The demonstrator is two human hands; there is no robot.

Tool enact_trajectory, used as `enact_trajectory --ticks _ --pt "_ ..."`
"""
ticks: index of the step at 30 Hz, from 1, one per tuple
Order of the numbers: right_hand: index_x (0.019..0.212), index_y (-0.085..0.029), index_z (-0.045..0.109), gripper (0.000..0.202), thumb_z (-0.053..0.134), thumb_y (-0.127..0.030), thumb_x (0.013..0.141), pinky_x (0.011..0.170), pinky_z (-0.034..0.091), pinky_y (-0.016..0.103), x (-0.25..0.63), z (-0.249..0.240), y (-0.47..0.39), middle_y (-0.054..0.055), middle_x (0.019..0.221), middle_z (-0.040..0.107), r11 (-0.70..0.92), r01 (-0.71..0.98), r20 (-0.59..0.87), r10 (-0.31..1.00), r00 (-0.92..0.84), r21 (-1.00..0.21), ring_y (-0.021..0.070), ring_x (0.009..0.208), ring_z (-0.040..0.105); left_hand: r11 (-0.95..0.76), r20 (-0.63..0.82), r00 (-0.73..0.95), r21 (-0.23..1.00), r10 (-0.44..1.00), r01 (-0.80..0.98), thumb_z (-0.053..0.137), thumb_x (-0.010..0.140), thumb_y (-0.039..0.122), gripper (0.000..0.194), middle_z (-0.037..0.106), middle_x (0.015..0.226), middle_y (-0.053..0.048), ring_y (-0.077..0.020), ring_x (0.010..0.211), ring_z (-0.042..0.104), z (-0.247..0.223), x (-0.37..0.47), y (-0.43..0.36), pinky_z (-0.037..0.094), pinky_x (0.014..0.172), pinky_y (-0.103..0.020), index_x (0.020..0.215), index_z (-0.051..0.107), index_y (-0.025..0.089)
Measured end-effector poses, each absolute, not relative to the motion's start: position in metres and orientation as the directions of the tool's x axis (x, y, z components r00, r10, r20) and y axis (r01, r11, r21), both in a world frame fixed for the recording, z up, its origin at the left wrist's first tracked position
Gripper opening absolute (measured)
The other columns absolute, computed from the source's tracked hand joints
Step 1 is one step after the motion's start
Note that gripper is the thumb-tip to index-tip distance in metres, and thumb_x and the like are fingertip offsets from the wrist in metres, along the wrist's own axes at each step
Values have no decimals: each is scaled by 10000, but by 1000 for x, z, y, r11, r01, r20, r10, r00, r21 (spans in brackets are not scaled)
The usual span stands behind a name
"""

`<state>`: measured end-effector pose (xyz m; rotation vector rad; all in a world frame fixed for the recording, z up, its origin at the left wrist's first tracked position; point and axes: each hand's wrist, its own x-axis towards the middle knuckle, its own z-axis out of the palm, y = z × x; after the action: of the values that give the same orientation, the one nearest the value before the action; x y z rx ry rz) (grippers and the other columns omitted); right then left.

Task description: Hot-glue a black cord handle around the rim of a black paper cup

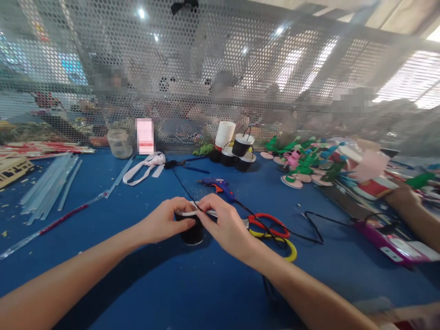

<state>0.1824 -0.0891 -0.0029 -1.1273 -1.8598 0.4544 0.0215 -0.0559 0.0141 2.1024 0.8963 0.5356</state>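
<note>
My left hand (165,222) is closed around the side of a small black cup (192,236) with a white rim, thumb on its front. A thin black cord (183,184) runs from a dark ball of yarn (169,164) down to that rim. There my right hand (225,227) pinches the cord between thumb and fingers; the exact contact is partly hidden. Just beyond my hands lies a blue glue gun (222,187). Scissors with red and yellow handles (270,217) rest beside my right wrist, their blades mostly covered.
Translucent glue sticks (51,183) and a white ribbon (132,178) lie left. Black cups with handles (243,145) stand by stacked white cups (225,134). Green figures (304,162), a purple power strip (385,243) and another person's hand (402,199) are right. A perforated screen (192,59) rises behind.
</note>
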Motion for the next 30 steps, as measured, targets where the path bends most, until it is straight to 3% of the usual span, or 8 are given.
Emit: enact_trajectory --ticks 8,18,25,28,30 --pt "643 -200 416 157 490 -98 738 655 422 271 179 -4 -88 23 717 529 536 545 510 833 -216 -645 149 708 517 -412 97 606 816 789 406 495 727 238 124 492 677 15 -96 627 448 10 22 -58 369 603 -214 670 521 131" --pt "643 -204 437 130 505 -122 717 685 442 282 179 -3 -89 34 774 569 482 455 460 872 -167 -749 144 737 549 -312 36 627 888 779 337 486 721 238 145 490 672 10 -97 621 432 13 22 -57 362 596 -223 620 475 134" --pt "737 -192 476 66 525 -171 699 724 448 291 193 5 -84 54 859 589 458 336 454 886 -95 -823 145 789 563 -257 45 616 931 787 261 521 711 263 151 533 798 -19 -143 776 478 8 20 -52 363 742 -275 635 475 141" --pt "703 -187 472 96 538 -256 708 639 448 271 214 13 -73 37 742 592 415 417 477 877 53 -809 139 677 559 -277 67 626 930 777 244 525 719 283 157 532 824 -25 -157 833 483 3 18 -50 352 794 -291 659 478 145" --pt "653 -191 451 174 512 -333 733 553 421 256 230 17 -61 14 613 576 284 572 450 877 170 -769 132 559 533 -295 75 631 922 772 252 520 723 283 152 531 841 -27 -161 845 485 2 17 -48 350 803 -294 668 477 148"
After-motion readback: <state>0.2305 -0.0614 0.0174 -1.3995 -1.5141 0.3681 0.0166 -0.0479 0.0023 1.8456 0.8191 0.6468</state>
